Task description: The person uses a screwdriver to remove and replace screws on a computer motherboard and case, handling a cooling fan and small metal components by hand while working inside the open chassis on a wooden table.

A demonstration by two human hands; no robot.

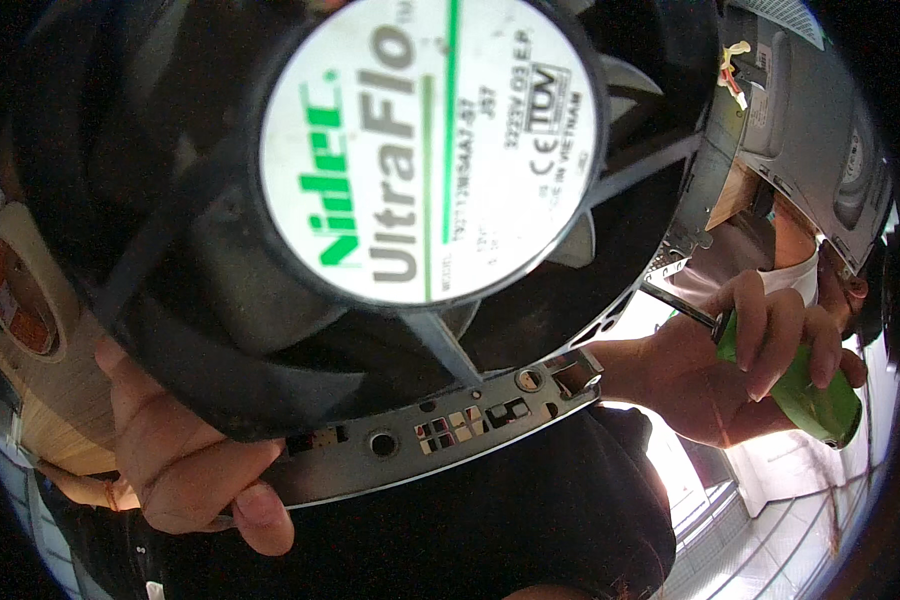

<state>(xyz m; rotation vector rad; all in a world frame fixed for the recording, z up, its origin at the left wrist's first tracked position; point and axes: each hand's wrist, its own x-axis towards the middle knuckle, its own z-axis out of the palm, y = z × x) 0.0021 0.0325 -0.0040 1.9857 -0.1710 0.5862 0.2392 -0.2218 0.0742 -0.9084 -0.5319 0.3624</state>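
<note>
A large black cooling fan (440,345) with a round white hub label fills most of the view, very close. Along its lower edge runs a grey perforated metal panel (460,435) with square and round cutouts. My left hand (185,460) is closed around the panel's left end, thumb below and fingers above. On the right, my right hand (785,335) wraps round the green handle of a screwdriver (820,405). Its dark shaft points up and left toward the metal edge beside the fan; the tip's contact cannot be made out.
Grey metal casing (820,120) stands at the upper right, with a small connector on red and yellow wires (735,75) near it. A brown oval piece with a pale rim (20,290) lies at the far left. Behind my right hand, part of another person in a pale top (735,255) shows.
</note>
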